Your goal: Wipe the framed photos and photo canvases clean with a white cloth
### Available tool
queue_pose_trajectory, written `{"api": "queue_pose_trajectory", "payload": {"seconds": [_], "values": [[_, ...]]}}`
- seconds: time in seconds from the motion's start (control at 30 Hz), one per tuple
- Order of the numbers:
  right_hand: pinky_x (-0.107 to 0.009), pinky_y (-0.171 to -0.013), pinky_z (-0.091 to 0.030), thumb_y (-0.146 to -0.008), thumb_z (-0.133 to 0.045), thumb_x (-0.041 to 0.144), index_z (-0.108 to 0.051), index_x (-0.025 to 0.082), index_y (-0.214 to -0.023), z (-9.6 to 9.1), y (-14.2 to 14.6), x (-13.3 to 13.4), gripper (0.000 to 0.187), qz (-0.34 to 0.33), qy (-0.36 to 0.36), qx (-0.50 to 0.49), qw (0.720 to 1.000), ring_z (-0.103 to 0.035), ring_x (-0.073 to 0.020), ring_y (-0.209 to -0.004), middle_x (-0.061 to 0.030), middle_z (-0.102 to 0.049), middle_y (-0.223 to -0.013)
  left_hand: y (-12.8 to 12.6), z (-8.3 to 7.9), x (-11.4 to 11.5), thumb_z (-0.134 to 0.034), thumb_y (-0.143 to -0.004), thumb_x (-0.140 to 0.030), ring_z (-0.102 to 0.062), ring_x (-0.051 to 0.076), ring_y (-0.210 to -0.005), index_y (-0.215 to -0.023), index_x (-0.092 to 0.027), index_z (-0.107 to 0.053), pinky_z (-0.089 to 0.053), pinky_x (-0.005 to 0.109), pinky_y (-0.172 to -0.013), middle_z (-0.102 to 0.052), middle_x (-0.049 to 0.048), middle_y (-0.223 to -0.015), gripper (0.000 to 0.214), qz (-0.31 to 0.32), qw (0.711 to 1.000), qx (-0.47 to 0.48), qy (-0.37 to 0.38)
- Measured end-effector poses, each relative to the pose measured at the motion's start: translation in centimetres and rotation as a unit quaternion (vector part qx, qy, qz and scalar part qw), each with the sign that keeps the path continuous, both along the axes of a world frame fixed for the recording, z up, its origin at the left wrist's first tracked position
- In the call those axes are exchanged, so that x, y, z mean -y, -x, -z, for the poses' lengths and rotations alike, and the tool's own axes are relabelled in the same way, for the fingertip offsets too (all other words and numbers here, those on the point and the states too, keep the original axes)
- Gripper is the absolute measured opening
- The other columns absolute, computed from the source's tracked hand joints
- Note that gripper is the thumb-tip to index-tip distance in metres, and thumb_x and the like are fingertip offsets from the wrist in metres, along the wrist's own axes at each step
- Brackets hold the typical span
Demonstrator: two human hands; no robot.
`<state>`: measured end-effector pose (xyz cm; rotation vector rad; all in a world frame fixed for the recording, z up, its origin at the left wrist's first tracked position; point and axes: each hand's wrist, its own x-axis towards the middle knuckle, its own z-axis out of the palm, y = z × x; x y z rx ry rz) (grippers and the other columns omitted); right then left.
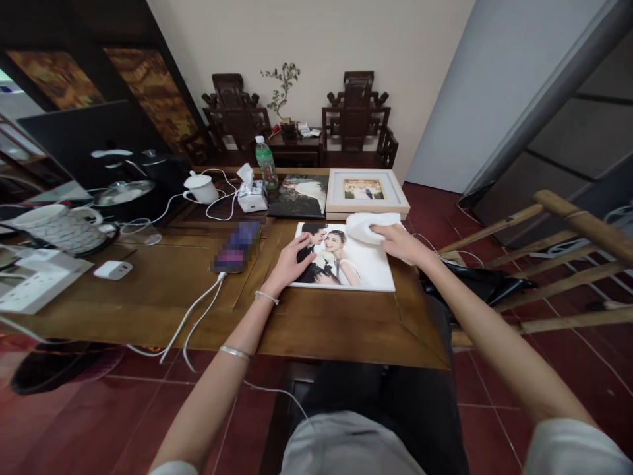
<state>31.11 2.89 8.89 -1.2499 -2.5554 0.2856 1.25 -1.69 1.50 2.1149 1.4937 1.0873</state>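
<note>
A flat wedding photo panel (366, 267) with white edges lies on the wooden table (326, 323) in front of me. My left hand (294, 260) rests on its left side, fingers stretched out over the dark-suited figure. In my right hand (400, 241) is a white cloth (368, 227), bunched up and touching the panel's upper right part. Just behind the panel are a white-framed photo (366, 191) and a darker photo panel (299, 196), side by side.
Left of the panel lies a phone (237, 247) with a white cable. Further left are a charger (113, 269), a power strip (42, 280), a patterned jug (62, 227) and a lidded cup (201, 187). A tissue box (252, 196) and a green bottle (266, 163) stand behind. A wooden chair (558, 251) is at right.
</note>
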Motion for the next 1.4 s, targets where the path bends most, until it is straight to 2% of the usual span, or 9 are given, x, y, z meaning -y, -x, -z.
{"api": "queue_pose_trajectory", "payload": {"seconds": [0.1, 0.17, 0.33, 0.43, 0.7, 0.83, 1.03, 1.27, 1.4], "values": [[-0.039, -0.086, -0.048, -0.066, -0.040, 0.001, -0.064, 0.014, -0.116, 1.5, -1.7, 3.7, 0.057, 0.002, -0.023, 0.034, 0.999, -0.063, -0.0290, -0.097, -0.0123, -0.070, -0.104, 0.0, 0.2, 0.0, -0.057, -0.086, -0.041, -0.044, 0.026, -0.135, -0.128, -0.015, -0.059, -0.031, 0.040, -0.115, -0.048, 0.0128, -0.144, 0.049, -0.014, 1.000, -0.008, -0.006], [-0.044, -0.090, -0.047, -0.067, -0.040, 0.001, -0.064, 0.016, -0.114, 2.3, -2.2, 6.8, 0.055, -0.013, -0.030, 0.044, 0.998, -0.059, -0.0304, -0.109, -0.0143, -0.066, -0.116, 0.1, 0.3, -0.1, -0.050, -0.089, -0.039, -0.040, 0.024, -0.138, -0.132, -0.014, -0.055, -0.028, 0.040, -0.116, -0.044, 0.0128, -0.147, 0.050, -0.016, 1.000, -0.013, 0.001], [-0.052, -0.111, -0.029, -0.067, -0.037, -0.004, -0.063, 0.020, -0.106, 2.9, -2.8, 11.8, 0.053, -0.093, -0.036, 0.011, 0.995, -0.040, -0.0241, -0.135, -0.0129, -0.052, -0.139, 0.6, 1.2, -0.8, -0.036, -0.095, -0.033, -0.028, 0.022, -0.143, -0.140, -0.015, -0.046, -0.019, 0.042, -0.119, -0.037, 0.0106, -0.152, 0.049, 0.007, 0.999, -0.027, 0.031], [-0.050, -0.111, -0.030, -0.066, -0.037, -0.004, -0.063, 0.020, -0.107, 2.7, -2.5, 10.9, 0.054, -0.087, -0.040, 0.019, 0.995, -0.042, -0.0235, -0.133, -0.0124, -0.055, -0.136, 0.9, 1.5, -1.1, -0.033, -0.095, -0.030, -0.027, 0.022, -0.144, -0.140, -0.014, -0.045, -0.018, 0.041, -0.119, -0.036, 0.0111, -0.152, 0.050, 0.016, 0.999, -0.033, 0.028], [-0.038, -0.084, -0.046, -0.068, -0.039, 0.004, -0.063, 0.015, -0.117, 2.1, -1.2, 2.0, 0.055, -0.005, -0.062, 0.064, 0.996, -0.059, -0.0279, -0.095, -0.0123, -0.066, -0.098, 1.0, 1.1, -0.8, -0.038, -0.093, -0.030, -0.033, 0.023, -0.141, -0.136, -0.015, -0.050, -0.023, 0.043, -0.118, -0.042, 0.0114, -0.149, 0.047, 0.011, 0.999, -0.030, 0.017], [-0.037, -0.083, -0.046, -0.068, -0.039, 0.003, -0.064, 0.013, -0.115, 2.5, -0.9, 0.6, 0.055, 0.008, -0.064, 0.043, 0.997, -0.060, -0.0277, -0.092, -0.0129, -0.067, -0.096, 0.9, 1.0, -0.7, -0.041, -0.092, -0.029, -0.038, 0.022, -0.139, -0.134, -0.016, -0.053, -0.025, 0.042, -0.117, -0.047, 0.0095, -0.146, 0.046, 0.003, 1.000, -0.023, 0.005], [-0.052, -0.106, -0.035, -0.067, -0.041, -0.001, -0.064, 0.013, -0.113, 3.4, -0.7, 4.9, 0.054, -0.008, -0.080, 0.041, 0.996, -0.050, -0.0307, -0.124, -0.0183, -0.055, -0.133, 0.7, 1.1, -0.7, -0.040, -0.092, -0.030, -0.037, 0.022, -0.139, -0.132, -0.016, -0.055, -0.026, 0.042, -0.117, -0.048, 0.0094, -0.145, 0.045, -0.003, 1.000, -0.020, 0.003], [-0.060, -0.111, -0.026, -0.064, -0.039, -0.005, -0.065, 0.021, -0.107, 3.2, -1.3, 13.7, 0.056, -0.101, -0.047, 0.017, 0.994, -0.034, -0.0272, -0.139, -0.0137, -0.055, -0.136, 0.7, 1.3, -0.8, -0.037, -0.094, -0.032, -0.031, 0.023, -0.142, -0.137, -0.014, -0.049, -0.020, 0.042, -0.119, -0.039, 0.0122, -0.151, 0.049, 0.009, 0.999, -0.039, 0.018], [-0.057, -0.112, -0.027, -0.063, -0.040, -0.004, -0.065, 0.020, -0.105, 2.7, -1.4, 13.9, 0.054, -0.115, -0.028, 0.026, 0.993, -0.036, -0.0272, -0.137, -0.0149, -0.050, -0.141, 0.8, 1.2, -0.7, -0.039, -0.094, -0.036, -0.030, 0.024, -0.142, -0.138, -0.015, -0.048, -0.020, 0.041, -0.119, -0.039, 0.0116, -0.151, 0.050, 0.013, 0.999, -0.043, 0.022]]}}
